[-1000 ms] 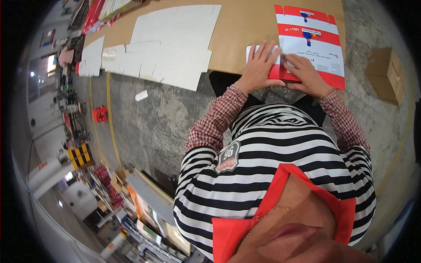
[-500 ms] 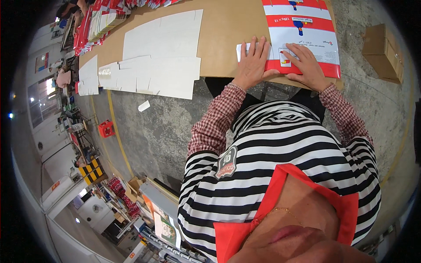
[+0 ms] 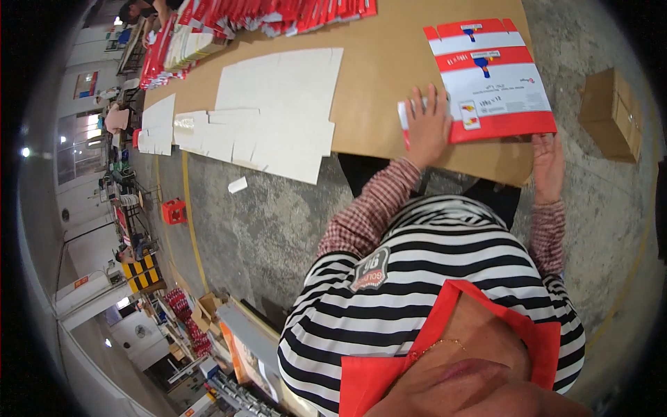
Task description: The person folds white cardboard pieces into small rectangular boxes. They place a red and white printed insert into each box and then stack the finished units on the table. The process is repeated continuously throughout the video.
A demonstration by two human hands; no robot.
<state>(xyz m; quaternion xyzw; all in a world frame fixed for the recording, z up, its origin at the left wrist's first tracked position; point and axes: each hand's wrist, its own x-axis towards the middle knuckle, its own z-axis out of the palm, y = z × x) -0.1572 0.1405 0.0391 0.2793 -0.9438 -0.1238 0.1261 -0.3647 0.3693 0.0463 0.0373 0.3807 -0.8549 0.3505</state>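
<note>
A folded-flat red and white printed carton (image 3: 514, 90) lies near the right end of the brown table, its slotted flaps pointing away from me. My left hand (image 3: 427, 128) rests flat on the carton's left end, fingers stretched and slightly apart. At the near right corner, my right hand (image 3: 547, 167) has its fingers close together against the red edge, seemingly gripping it. The right thumb cannot be made out clearly.
White cardboard sheets (image 3: 278, 104) lie on the table (image 3: 379, 69) to the left. Red and white flattened cartons (image 3: 278, 14) are piled at the far left. A brown box (image 3: 611, 115) stands on the concrete floor at right. Other people work at the far left.
My right hand has moved from the carton's top to its near right corner. My left hand stays on the left end. The view has shifted, and the carton now lies at a slight angle.
</note>
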